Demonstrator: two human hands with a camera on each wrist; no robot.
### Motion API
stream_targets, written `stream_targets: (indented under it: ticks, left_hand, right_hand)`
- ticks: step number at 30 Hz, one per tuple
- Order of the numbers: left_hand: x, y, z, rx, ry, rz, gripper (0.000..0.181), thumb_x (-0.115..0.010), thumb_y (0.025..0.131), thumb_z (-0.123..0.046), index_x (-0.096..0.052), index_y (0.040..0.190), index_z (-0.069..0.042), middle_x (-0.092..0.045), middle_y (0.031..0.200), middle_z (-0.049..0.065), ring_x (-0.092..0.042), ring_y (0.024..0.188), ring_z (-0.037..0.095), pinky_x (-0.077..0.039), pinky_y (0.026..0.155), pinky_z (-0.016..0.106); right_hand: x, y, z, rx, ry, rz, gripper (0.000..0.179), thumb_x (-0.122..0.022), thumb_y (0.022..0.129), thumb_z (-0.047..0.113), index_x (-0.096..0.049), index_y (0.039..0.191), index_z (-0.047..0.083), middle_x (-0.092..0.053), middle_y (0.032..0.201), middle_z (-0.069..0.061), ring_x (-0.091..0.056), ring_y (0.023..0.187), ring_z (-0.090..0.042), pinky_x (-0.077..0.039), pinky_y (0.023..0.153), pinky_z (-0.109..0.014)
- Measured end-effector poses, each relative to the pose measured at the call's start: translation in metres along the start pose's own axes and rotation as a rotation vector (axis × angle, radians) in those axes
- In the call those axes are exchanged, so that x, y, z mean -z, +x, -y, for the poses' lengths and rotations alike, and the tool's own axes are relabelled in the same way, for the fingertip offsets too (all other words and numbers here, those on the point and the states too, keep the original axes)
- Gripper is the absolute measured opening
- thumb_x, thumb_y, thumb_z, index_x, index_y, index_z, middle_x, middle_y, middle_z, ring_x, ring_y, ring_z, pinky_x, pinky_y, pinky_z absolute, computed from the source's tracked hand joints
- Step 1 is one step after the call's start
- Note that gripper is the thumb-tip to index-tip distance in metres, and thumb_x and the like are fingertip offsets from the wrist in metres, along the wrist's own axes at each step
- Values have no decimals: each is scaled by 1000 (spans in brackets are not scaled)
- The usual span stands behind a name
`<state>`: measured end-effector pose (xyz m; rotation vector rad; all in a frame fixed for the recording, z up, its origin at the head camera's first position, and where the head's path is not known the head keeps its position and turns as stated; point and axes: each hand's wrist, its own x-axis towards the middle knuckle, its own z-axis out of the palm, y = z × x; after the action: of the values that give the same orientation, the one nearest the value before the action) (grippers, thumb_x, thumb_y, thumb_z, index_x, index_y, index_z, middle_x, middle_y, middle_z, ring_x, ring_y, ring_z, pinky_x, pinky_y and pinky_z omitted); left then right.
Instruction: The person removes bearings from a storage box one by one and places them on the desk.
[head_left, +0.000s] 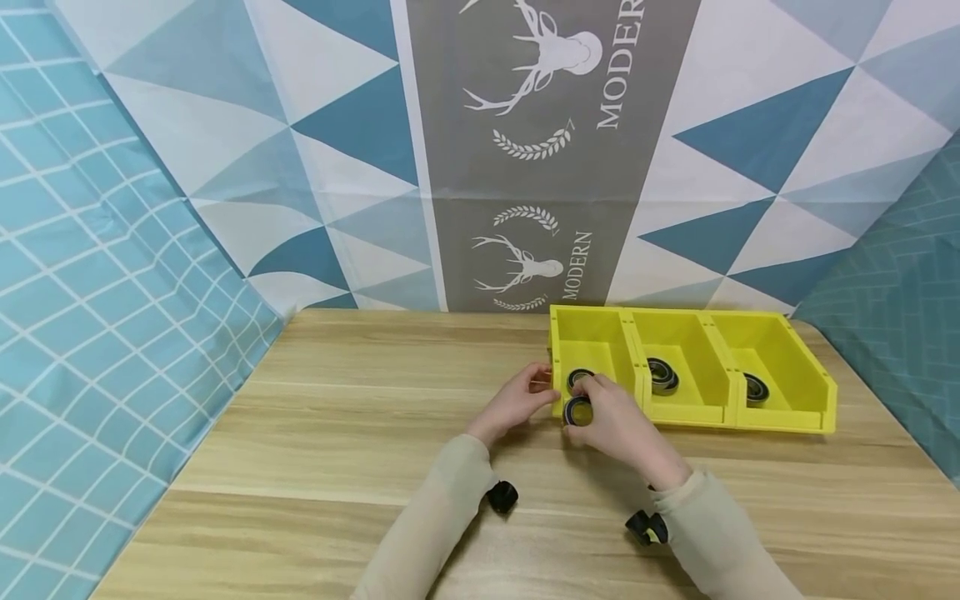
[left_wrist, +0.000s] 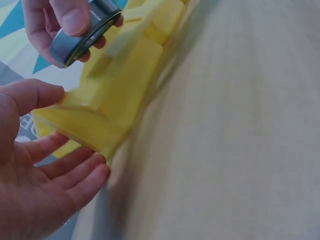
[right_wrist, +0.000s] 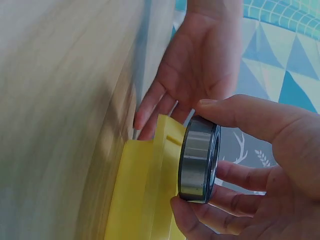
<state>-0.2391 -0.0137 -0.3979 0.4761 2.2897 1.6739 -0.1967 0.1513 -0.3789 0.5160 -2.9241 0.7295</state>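
Right hand (right_wrist: 295, 175), shiny metal ring (right_wrist: 194, 165)

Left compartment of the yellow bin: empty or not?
Not empty: head view shows a bearing inside the left compartment, beyond the held bearing.

Head camera: we're facing forward and down over the wood-grain tabletop (head_left: 322, 450) to its far edge. Left wrist, we're close, facing the right edge; right wrist, closer on the ball bearing (right_wrist: 195, 160), facing the left. Both catch it and the yellow three-bay bin (head_left: 783, 421), left end.
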Motion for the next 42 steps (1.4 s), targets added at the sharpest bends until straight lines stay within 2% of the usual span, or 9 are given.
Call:
stream_targets:
  ticks: [4, 9, 13, 19, 30, 37, 42]
  left_hand:
    - [0, 3, -2, 2, -15, -11, 48, -58, 84, -6, -42, 128, 2, -49, 128, 19, -47, 119, 33, -40, 98, 40]
    - [-5, 17, 18, -38, -66, -26, 50, -60, 83, -4, -41, 129, -2, -48, 129, 15, -48, 119, 29, -42, 97, 37]
    - [-7, 21, 27, -43, -44, -56, 45, -62, 85, -11, -45, 126, -6, -50, 127, 11, -50, 117, 26, -44, 94, 35]
    - [-6, 22, 26, -56, 22, -61, 43, -61, 86, -13, -46, 126, -8, -51, 126, 9, -51, 115, 24, -43, 95, 34]
    - [-9, 20, 30, -44, -19, -88, 42, -61, 86, -12, -47, 126, -9, -52, 125, 9, -51, 116, 25, -42, 97, 36]
    - [-9, 18, 31, -46, -37, -93, 45, -60, 86, -11, -45, 128, -8, -52, 126, 10, -51, 115, 26, -42, 96, 37]
    - [-10, 20, 32, -46, -45, -89, 46, -60, 87, -13, -45, 129, -8, -52, 126, 10, -50, 116, 26, -41, 97, 37]
  right_hand:
    - [-2, -3, 2, 17, -7, 3, 52, -78, 66, 26, -57, 105, 0, -56, 105, -14, -56, 91, -25, -49, 79, -40]
    - [-8, -8, 4, 26, -6, 19, 49, -78, 66, 26, -58, 104, 2, -56, 102, -11, -56, 90, -24, -49, 79, -40]
    - [-13, -11, 6, 44, -6, 18, 45, -79, 66, 24, -58, 100, 4, -56, 98, -7, -56, 88, -22, -48, 78, -38]
    - [-15, -14, 10, 47, -2, 11, 44, -80, 64, 24, -59, 99, 6, -57, 98, -5, -56, 88, -21, -48, 79, -37]
    - [-22, -19, 15, 73, 1, 57, 47, -80, 62, 22, -60, 100, 3, -57, 94, -4, -55, 86, -19, -48, 80, -37]
    - [-24, -21, 18, 111, -48, 99, 44, -79, 60, 14, -61, 99, 2, -55, 89, -4, -53, 77, -15, -48, 72, -35]
    - [-25, -23, 19, 138, -64, 139, 39, -78, 62, 12, -60, 95, 3, -56, 90, -5, -53, 78, -18, -48, 71, -36]
